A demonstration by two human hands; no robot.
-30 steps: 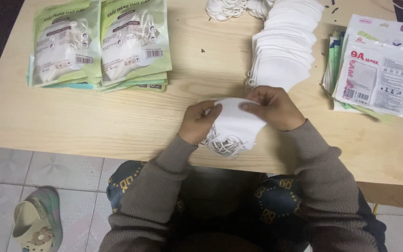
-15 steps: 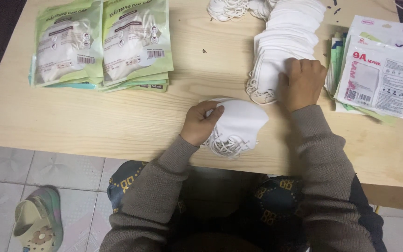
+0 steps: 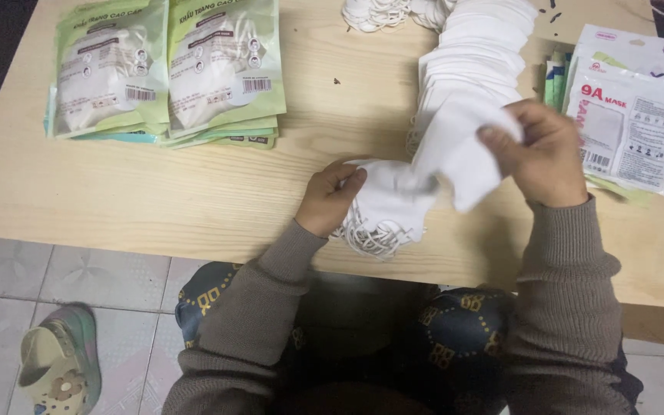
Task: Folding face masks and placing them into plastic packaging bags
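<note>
My right hand (image 3: 545, 154) holds a white face mask (image 3: 461, 150) lifted off the long row of white masks (image 3: 474, 54) at the back right of the wooden table (image 3: 194, 200). My left hand (image 3: 330, 198) rests on a small pile of white masks (image 3: 390, 207) near the table's front edge, with their ear loops hanging out at the front. The lifted mask hangs just above the right side of that pile.
Two stacks of green mask packets (image 3: 167, 73) lie at the back left. White and pink mask packets (image 3: 630, 115) lie at the right edge. A bunch of loose ear loops (image 3: 374, 11) sits at the back. On the tiled floor lies a sandal (image 3: 59, 365).
My right hand left the front pile, reached to the row of masks, took one and brought it back towards the pile. My left hand stayed on the pile.
</note>
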